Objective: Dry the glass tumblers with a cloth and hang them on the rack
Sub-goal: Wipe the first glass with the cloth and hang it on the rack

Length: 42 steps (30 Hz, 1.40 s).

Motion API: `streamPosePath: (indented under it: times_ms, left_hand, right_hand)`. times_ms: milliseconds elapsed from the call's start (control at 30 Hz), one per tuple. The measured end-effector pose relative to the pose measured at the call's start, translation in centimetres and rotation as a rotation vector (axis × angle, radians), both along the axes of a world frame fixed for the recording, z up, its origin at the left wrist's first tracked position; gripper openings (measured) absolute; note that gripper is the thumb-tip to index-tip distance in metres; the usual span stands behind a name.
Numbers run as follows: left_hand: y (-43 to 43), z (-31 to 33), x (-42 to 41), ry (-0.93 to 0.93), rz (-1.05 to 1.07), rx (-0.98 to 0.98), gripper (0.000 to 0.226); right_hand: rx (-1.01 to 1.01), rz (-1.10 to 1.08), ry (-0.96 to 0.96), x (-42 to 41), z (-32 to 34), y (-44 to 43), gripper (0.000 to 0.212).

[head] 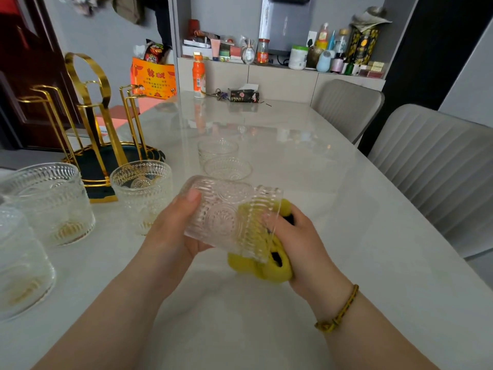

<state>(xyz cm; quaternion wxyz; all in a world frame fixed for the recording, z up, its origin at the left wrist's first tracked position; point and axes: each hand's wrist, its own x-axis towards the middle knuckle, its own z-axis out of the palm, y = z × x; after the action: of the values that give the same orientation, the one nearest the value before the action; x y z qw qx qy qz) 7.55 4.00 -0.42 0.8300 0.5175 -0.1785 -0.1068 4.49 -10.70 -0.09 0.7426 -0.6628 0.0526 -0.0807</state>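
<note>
My left hand (173,231) grips an embossed glass tumbler (221,209) lying on its side above the table, its mouth turned right. My right hand (298,236) holds a yellow cloth (264,268) pushed into the tumbler's mouth; part of the cloth shows through the glass. A gold wire rack (90,110) on a dark base stands at the left with nothing hanging on it. Three upright tumblers stand near the rack: one (141,193) beside its base, one (50,201) further left, one (18,263) at the left edge. Another tumbler (221,158) stands behind the held one.
The glossy white table (306,161) runs back to an orange bottle (198,76), keys and a dark tissue box (244,96). Two grey chairs (432,166) stand along the right side. A cluttered shelf (293,57) lines the back wall.
</note>
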Motion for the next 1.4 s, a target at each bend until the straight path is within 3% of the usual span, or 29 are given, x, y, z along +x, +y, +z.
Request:
streamPosePath:
  times_ms: [100, 200, 333, 467, 567, 633, 800, 967, 1033, 1200, 1400]
  left_hand:
    - [0.3, 0.0, -0.1, 0.080, -0.048, 0.005, 0.047]
    - [0.5, -0.2, 0.1, 0.166, -0.103, 0.108, 0.067]
    - [0.2, -0.2, -0.2, 0.168, -0.068, 0.094, 0.055]
    - [0.1, -0.2, -0.2, 0.127, -0.035, 0.003, 0.037]
    - [0.2, -0.2, -0.1, 0.109, -0.049, -0.034, 0.036]
    - [0.1, -0.2, 0.0, 0.112, -0.023, -0.065, 0.030]
    - [0.5, 0.3, 0.5, 0.207, 0.123, -0.222, 0.040]
    - [0.7, 0.8, 0.0, 0.175, 0.182, -0.368, 0.039]
    - [0.3, 0.5, -0.3, 0.118, 0.148, -0.341, 0.034]
    - [-0.9, -0.6, -0.4, 0.059, 0.073, -0.218, 0.090]
    - [-0.7, -0.7, -0.2, -0.042, 0.072, -0.032, 0.090]
  right_hand:
    - [-0.018, -0.011, 0.000, 0.0, 0.2, -0.2, 0.007]
    - [-0.317, -0.112, -0.210, -0.5, 0.9, -0.4, 0.022]
    - [-0.392, -0.133, -0.273, -0.9, 1.2, -0.4, 0.028]
    - [-0.270, -0.133, -0.079, -0.5, 1.0, -0.2, 0.016]
    - [-0.133, -0.088, 0.036, -0.2, 0.8, -0.3, 0.014]
    - [-0.004, -0.056, 0.073, 0.0, 0.7, -0.4, 0.020]
    - [0.418, 0.044, 0.059, -0.1, 1.0, -0.6, 0.036]
    - [0.518, 0.118, 0.059, 0.0, 0.5, -0.1, 0.051]
    - [0.556, 0.140, 0.084, 0.1, 0.3, 0.3, 0.052]
    - [0.723, 0.056, 0.130, 0.2, 0.0, 0.4, 0.027]
    - [0.718, 0.109, 0.182, -0.1, 0.7, -0.3, 0.046]
